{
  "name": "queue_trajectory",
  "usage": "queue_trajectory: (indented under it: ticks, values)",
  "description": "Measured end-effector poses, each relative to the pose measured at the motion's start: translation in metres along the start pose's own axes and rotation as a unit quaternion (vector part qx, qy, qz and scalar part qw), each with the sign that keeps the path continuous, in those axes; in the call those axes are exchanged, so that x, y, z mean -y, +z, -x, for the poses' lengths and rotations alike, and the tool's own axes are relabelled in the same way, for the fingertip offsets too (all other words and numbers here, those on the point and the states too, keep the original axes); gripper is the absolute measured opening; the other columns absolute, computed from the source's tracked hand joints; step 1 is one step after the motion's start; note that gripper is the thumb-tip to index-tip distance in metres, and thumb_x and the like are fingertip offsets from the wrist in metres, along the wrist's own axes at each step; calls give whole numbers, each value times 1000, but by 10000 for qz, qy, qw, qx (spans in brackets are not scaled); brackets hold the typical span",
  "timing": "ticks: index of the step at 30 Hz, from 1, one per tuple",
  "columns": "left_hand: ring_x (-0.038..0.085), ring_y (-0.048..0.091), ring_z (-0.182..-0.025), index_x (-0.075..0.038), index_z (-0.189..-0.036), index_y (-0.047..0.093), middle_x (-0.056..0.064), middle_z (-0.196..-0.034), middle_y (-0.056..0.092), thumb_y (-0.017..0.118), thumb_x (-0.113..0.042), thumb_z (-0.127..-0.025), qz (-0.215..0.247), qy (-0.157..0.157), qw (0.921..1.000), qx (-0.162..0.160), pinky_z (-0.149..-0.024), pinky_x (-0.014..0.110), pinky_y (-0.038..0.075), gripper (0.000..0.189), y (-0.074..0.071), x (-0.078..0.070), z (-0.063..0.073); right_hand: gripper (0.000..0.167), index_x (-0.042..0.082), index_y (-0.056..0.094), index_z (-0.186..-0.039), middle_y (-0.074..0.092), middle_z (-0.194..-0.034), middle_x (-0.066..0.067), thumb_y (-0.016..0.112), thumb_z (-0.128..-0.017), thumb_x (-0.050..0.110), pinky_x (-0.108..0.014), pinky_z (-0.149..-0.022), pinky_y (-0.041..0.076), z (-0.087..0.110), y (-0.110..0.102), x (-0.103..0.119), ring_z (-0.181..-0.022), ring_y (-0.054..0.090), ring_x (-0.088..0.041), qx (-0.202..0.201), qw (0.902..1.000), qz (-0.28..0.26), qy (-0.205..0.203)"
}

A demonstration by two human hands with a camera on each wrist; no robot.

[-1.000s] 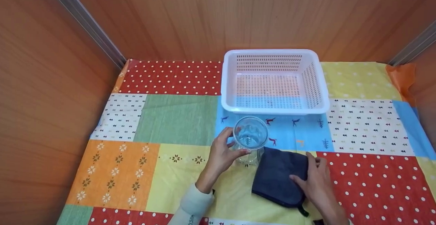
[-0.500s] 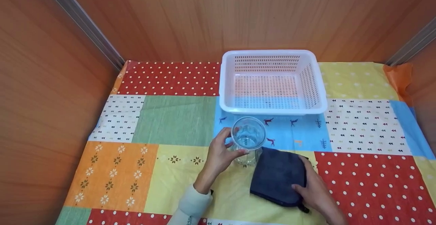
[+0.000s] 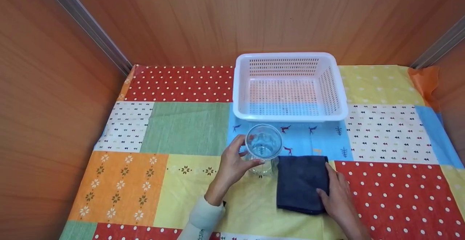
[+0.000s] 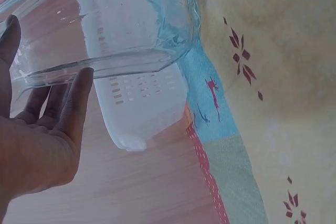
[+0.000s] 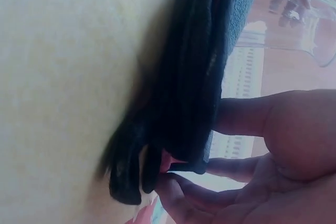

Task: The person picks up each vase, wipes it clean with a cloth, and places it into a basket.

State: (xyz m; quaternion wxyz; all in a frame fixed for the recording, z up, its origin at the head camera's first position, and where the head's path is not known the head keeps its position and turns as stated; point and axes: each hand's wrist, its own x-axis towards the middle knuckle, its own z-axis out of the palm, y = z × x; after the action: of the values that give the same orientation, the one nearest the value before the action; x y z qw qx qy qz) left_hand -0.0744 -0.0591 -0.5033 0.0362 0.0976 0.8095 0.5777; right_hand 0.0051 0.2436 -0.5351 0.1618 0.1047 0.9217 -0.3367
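A clear glass jar [image 3: 263,145] with a round open mouth stands upright on the patchwork cloth. My left hand [image 3: 232,162] holds it from the left, thumb at the near side and fingers round the far side; the left wrist view shows the fingers [image 4: 79,100] against the glass. Right beside the jar lies a folded dark grey cloth pad [image 3: 302,183]. My right hand [image 3: 338,192] pinches its right edge, thumb on top. From the right wrist view, the pad [image 5: 184,77] shows stacked layers, a black loop and a bit of red inside.
Behind the jar stands a white perforated plastic basket [image 3: 241,105] with nothing in it. Wooden panels [image 3: 181,22] close off the back and both sides. The patchwork tablecloth [image 3: 189,127] covers the table, with an orange flap [image 3: 425,82] at the far right corner.
The dark pad has turned so its edges lie straighter and has shifted slightly right; its loop no longer shows in the head view. My left hand keeps its hold on the jar.
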Motion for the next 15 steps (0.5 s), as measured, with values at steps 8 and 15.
queue_trajectory:
  ticks: [8, 15]
  values:
    - [24, 60, -128, -11, -144, 57, 7, -137, 63, 96, -18, -78, -618, 312, 9972, 289, -98, 45, 61, 77, -6, -1, -3, 74, -11, 35, -155, 45, -140, -37, 74, -92, -5, -68, -111, 42, 2, -4, -3, -127, 47, -51, -57, 9996, 15, -280]
    - [24, 58, -134, -16, -152, 51, 4, -146, 59, 98, -22, -75, -718, 469, 9958, 332, -104, 49, 57, 91, -4, 0, -4, 71, -11, 40, -153, 47, -141, -34, 76, -93, -3, -68, -114, 40, 8, -2, -4, -129, 49, -48, 148, 9993, 167, -307]
